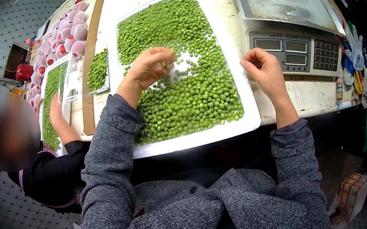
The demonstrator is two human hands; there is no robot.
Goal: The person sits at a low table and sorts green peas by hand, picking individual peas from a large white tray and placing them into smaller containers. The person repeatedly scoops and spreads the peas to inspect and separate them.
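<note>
Green peas (pixel 189 103) lie in a large white foam tray (pixel 194 139) in front of me. Over the middle of the tray is my left hand (pixel 152 65), its fingers curled, near a patch where the white bottom shows through. Whether peas are inside its fingers I cannot tell. My right hand (pixel 264 67) hovers at the tray's right rim, thumb and forefinger pinched together; no object shows between them. Left of the tray, a clear plastic box (pixel 107 87) holds more peas, its lid (pixel 74 81) folded open.
A digital scale (pixel 296 42) with a metal pan stands on the right. At left, a co-worker's hand (pixel 56 111) is at another tray of peas (pixel 51 88). Many net-wrapped fruits (pixel 77 49) lie beyond it. A brown strip (pixel 89 115) crosses the table.
</note>
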